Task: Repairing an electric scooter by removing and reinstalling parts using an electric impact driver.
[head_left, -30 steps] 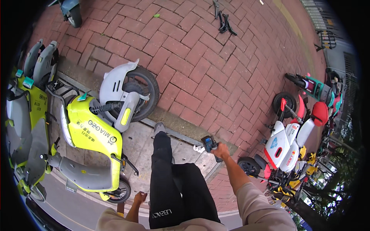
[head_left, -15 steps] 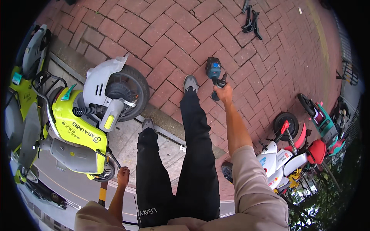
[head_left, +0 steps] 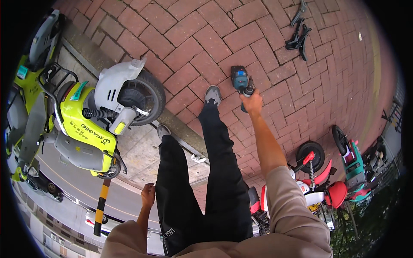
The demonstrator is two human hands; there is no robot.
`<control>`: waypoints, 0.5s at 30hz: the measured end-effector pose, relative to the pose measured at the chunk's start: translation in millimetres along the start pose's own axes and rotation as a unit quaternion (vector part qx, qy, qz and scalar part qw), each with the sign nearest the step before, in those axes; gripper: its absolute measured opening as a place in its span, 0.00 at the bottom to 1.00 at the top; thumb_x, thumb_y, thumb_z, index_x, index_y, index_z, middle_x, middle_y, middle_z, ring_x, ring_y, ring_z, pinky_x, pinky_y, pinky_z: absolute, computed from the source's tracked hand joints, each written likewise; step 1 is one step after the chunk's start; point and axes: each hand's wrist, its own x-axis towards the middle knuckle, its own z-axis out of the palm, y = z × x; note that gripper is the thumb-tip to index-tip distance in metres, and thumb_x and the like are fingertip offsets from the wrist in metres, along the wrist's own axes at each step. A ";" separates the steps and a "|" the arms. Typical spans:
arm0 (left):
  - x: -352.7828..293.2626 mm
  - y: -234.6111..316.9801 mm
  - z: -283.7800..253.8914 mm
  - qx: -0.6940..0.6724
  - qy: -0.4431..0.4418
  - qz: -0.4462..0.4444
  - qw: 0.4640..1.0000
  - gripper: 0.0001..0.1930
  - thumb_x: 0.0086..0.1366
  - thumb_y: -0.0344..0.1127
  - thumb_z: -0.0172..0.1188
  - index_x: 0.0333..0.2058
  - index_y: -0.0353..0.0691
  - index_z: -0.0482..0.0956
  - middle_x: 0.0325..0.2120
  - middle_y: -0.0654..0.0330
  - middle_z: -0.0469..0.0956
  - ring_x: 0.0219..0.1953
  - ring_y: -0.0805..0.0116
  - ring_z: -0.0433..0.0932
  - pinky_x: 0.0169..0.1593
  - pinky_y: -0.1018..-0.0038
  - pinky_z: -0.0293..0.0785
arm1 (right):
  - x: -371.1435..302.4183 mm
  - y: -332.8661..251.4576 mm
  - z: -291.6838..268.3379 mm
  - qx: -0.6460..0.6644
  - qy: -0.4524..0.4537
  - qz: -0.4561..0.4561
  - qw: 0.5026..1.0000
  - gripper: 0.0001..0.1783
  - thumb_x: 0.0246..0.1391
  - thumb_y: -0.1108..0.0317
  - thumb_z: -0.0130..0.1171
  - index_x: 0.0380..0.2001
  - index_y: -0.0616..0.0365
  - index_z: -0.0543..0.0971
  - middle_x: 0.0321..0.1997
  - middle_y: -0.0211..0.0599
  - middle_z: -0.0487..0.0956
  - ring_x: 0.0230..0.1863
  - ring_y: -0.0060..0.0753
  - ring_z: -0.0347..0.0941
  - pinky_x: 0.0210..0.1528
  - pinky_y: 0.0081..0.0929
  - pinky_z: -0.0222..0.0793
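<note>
My right hand (head_left: 252,102), arm stretched out ahead, is closed around a teal-and-black cordless power drill (head_left: 239,78). The drill hangs over the red brick paving, its blocky end with a small blue display pointing away from me. My fingers cover part of its body. My left hand (head_left: 148,194) hangs low beside my left thigh, its fingers curled, and nothing shows in it. Right of my forward grey shoe (head_left: 212,94), the drill is held at about the same distance ahead.
At left stands a yellow-green electric scooter (head_left: 81,124) with a grey fender, beside another one. Black angled metal parts (head_left: 298,39) lie on the bricks ahead. A curb (head_left: 180,129) runs under my stride. Red-and-white (head_left: 316,189) and teal (head_left: 355,161) two-wheelers stand at right, a striped post (head_left: 101,206) lower left.
My view has shifted forward, so the black parts appear closer. My left hand has moved in toward my thigh. The drill stays in my right hand.
</note>
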 end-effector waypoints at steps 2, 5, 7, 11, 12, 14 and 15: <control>-3.1 3.9 6.5 -0.023 0.024 -0.014 0.999 0.11 0.64 0.29 0.56 0.43 0.32 0.78 0.31 0.55 0.81 0.31 0.69 0.81 0.38 0.74 0.77 | 0.4 -6.7 4.5 -0.013 0.040 0.013 0.999 0.31 0.41 0.57 0.71 0.43 0.64 0.69 0.39 0.62 0.80 0.44 0.64 0.77 0.47 0.51 0.73; -9.9 -17.8 9.9 -0.052 0.039 -0.023 0.998 0.10 0.64 0.29 0.55 0.42 0.31 0.78 0.31 0.54 0.81 0.31 0.68 0.81 0.37 0.74 0.78 | 8.4 -17.0 6.6 0.009 0.088 -0.053 0.995 0.32 0.42 0.60 0.72 0.45 0.63 0.67 0.42 0.62 0.78 0.44 0.66 0.76 0.46 0.53 0.72; -14.3 -39.5 15.4 -0.091 0.058 -0.008 0.994 0.10 0.64 0.28 0.55 0.42 0.30 0.78 0.32 0.54 0.81 0.32 0.67 0.81 0.37 0.74 0.79 | 15.7 -23.7 10.3 0.005 0.075 -0.075 0.994 0.31 0.42 0.61 0.72 0.44 0.64 0.67 0.42 0.62 0.77 0.44 0.66 0.75 0.46 0.53 0.72; -21.1 -72.1 27.5 -0.112 0.075 -0.050 0.990 0.13 0.64 0.33 0.57 0.44 0.32 0.78 0.34 0.51 0.82 0.32 0.64 0.82 0.38 0.70 0.78 | 32.4 -16.5 10.2 -0.028 0.052 -0.108 0.992 0.33 0.40 0.60 0.73 0.45 0.64 0.67 0.43 0.61 0.78 0.47 0.64 0.76 0.48 0.49 0.73; -23.3 -74.8 32.3 -0.122 0.078 -0.052 0.988 0.13 0.64 0.33 0.57 0.44 0.32 0.78 0.34 0.51 0.82 0.32 0.64 0.82 0.38 0.70 0.78 | 37.0 -13.7 7.0 -0.036 0.039 -0.105 0.993 0.35 0.40 0.58 0.74 0.48 0.63 0.68 0.43 0.62 0.79 0.47 0.63 0.77 0.49 0.47 0.73; -29.5 -80.2 37.4 -0.132 0.081 -0.042 0.987 0.13 0.64 0.33 0.57 0.44 0.32 0.78 0.34 0.52 0.82 0.32 0.64 0.82 0.38 0.70 0.78 | 33.1 -10.3 3.9 -0.080 0.000 -0.076 0.994 0.40 0.40 0.56 0.73 0.52 0.63 0.66 0.45 0.60 0.79 0.49 0.61 0.77 0.51 0.46 0.73; -30.0 -82.4 41.0 -0.132 0.092 -0.035 0.986 0.12 0.65 0.34 0.57 0.44 0.33 0.78 0.34 0.52 0.82 0.33 0.65 0.82 0.39 0.70 0.78 | 31.0 -6.7 1.7 -0.111 0.001 -0.083 0.990 0.42 0.41 0.55 0.72 0.55 0.64 0.65 0.46 0.61 0.79 0.50 0.62 0.77 0.52 0.46 0.72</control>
